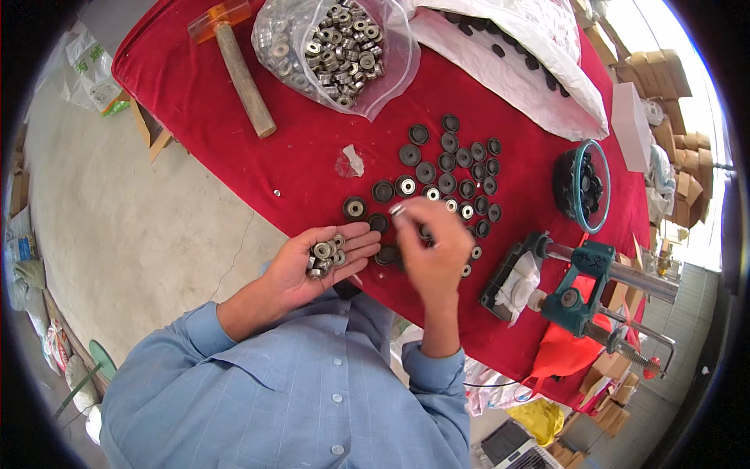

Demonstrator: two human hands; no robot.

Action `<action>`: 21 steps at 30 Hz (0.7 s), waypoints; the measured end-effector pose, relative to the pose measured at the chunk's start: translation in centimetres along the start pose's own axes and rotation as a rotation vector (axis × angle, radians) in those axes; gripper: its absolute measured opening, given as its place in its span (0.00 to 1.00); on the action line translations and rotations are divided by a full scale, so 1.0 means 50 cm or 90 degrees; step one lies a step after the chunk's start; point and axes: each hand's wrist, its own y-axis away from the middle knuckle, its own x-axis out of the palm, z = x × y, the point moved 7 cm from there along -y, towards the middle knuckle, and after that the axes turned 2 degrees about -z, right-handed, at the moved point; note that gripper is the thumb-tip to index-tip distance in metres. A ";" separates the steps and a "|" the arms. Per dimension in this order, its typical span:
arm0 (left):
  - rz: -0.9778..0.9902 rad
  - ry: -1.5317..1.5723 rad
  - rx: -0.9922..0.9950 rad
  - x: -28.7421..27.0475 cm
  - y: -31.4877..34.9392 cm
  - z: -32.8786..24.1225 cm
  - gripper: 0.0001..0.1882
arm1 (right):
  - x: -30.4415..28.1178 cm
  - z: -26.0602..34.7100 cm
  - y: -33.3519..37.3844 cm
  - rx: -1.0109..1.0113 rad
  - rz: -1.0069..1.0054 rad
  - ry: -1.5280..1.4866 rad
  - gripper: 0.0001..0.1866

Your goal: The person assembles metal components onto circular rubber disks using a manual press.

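My left hand (295, 266) lies palm up with its fingers stretched out, carrying several small metal ball bearings (326, 252). My right hand (434, 248) is just to its right, over the rows of black discs, slightly blurred. Between its thumb and forefinger it pinches one bearing (398, 209). Beneath and around it, round black rimmed discs (447, 184) are laid out on the red cloth. Some of the nearer ones have a bearing in the middle, such as the disc (355, 208) beyond my left fingertips. My right hand hides part of these rows.
A clear bag of bearings (344, 62) and a mallet (244, 82) lie at the far side. Beyond, a white sack (508, 86) holds black discs. To the right stand a blue-rimmed bowl (586, 223) of black parts and a green hand press (578, 289). A scrap (353, 160) lies mid-table.
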 end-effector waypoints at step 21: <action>0.028 -0.050 -0.013 0.012 0.004 0.001 0.31 | 0.043 -0.082 -0.005 -0.130 -0.007 0.429 0.17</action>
